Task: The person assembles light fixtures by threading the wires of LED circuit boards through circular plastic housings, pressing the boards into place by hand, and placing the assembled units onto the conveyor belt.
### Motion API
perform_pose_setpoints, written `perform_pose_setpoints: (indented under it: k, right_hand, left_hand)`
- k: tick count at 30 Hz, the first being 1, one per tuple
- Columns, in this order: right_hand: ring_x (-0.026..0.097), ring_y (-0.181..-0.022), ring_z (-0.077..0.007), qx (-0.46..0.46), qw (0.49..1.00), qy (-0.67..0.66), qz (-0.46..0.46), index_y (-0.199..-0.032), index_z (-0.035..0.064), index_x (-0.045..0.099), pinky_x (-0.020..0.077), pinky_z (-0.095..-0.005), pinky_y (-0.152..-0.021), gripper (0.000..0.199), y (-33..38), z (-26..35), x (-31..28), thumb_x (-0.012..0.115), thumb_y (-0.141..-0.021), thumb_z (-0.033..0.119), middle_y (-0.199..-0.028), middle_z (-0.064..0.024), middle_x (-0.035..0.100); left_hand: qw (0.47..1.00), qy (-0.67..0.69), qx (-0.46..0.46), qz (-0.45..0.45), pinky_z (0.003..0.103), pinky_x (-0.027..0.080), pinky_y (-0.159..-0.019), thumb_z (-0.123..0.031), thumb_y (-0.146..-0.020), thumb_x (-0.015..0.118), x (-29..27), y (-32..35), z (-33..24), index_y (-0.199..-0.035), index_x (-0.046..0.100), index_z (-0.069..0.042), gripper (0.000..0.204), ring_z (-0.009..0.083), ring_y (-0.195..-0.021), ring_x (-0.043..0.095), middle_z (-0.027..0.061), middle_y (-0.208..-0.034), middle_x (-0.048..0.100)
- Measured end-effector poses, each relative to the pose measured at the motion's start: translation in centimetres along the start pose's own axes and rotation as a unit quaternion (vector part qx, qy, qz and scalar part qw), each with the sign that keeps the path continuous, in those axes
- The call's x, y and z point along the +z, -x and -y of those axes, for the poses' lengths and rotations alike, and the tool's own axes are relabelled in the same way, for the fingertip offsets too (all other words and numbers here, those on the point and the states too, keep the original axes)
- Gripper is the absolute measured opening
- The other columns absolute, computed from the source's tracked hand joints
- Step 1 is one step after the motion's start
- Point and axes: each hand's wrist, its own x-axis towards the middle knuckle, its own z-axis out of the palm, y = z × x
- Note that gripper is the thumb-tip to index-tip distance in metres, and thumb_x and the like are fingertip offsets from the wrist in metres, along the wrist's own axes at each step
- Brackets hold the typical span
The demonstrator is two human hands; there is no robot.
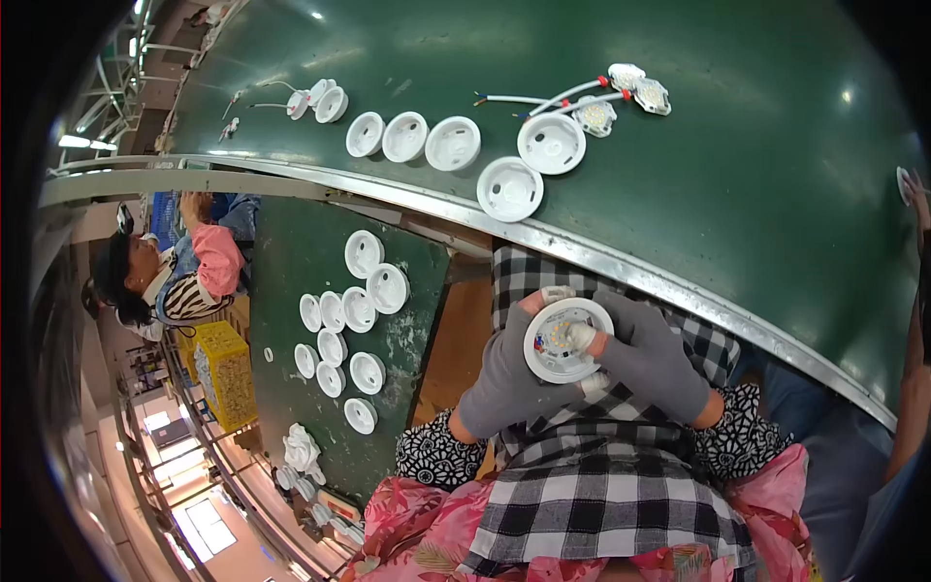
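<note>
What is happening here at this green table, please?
A person in grey gloves holds a round white lamp housing over their lap. The left hand cups it, and the right hand presses a small part into its middle. More white housings and wired light boards lie on the green belt ahead. Further housings sit on a side table, where a co-worker sits.

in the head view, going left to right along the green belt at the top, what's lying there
small white parts with wires → row of three white round housings → white housing near the belt edge → white housing → wired led boards
</note>
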Motion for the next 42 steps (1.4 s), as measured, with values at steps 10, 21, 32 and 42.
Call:
perform_pose_setpoints:
  k: [10,21,32,42]
  right_hand:
    - [0.068,-0.079,-0.0125,0.031,0.999,0.012,0.013,-0.114,0.0004,0.066,0.0557,-0.0268,-0.071,0.036,0.5,-0.2,-0.5,0.062,-0.091,0.028,-0.094,-0.0107,0.072]
    - [0.068,-0.083,-0.0145,0.090,0.995,-0.005,0.048,-0.118,0.0011,0.064,0.0551,-0.0301,-0.077,0.040,0.3,0.4,-2.0,0.066,-0.087,0.026,-0.096,-0.0124,0.072]
    - [0.062,-0.070,-0.0121,-0.154,0.946,0.055,-0.281,-0.094,-0.0002,0.062,0.0511,-0.0239,-0.061,0.023,5.3,2.1,-14.1,0.071,-0.075,0.010,-0.087,-0.0060,0.064]
    - [0.053,-0.112,-0.0262,0.101,0.401,0.736,-0.536,-0.140,0.0184,0.046,0.0404,-0.0420,-0.096,0.060,15.3,-4.5,-32.5,0.060,-0.084,0.006,-0.117,-0.0084,0.057]
  left_hand:
    - [0.998,-0.001,-0.001,0.066,0.034,0.053,-0.088,-0.025,-0.068,0.088,0.8,0.2,0.0,-0.134,0.035,-0.002,0.088,0.0214,-0.106,0.064,0.0117,-0.119,0.058]
    - [0.991,-0.016,0.000,0.132,0.035,0.052,-0.091,-0.025,-0.068,0.087,0.8,-0.6,1.1,-0.137,0.033,-0.001,0.091,0.0238,-0.109,0.062,0.0124,-0.120,0.057]
    - [0.997,0.019,0.068,0.013,0.040,0.046,-0.094,-0.014,-0.071,0.085,-2.6,-3.9,-0.7,-0.144,0.019,-0.010,0.098,0.0273,-0.109,0.052,0.0119,-0.125,0.042]
    - [0.945,-0.258,0.198,-0.040,0.039,0.043,-0.078,-0.020,-0.081,0.070,-3.0,-17.1,-2.7,-0.107,0.059,-0.004,0.032,0.0273,-0.087,0.054,0.0080,-0.093,0.055]
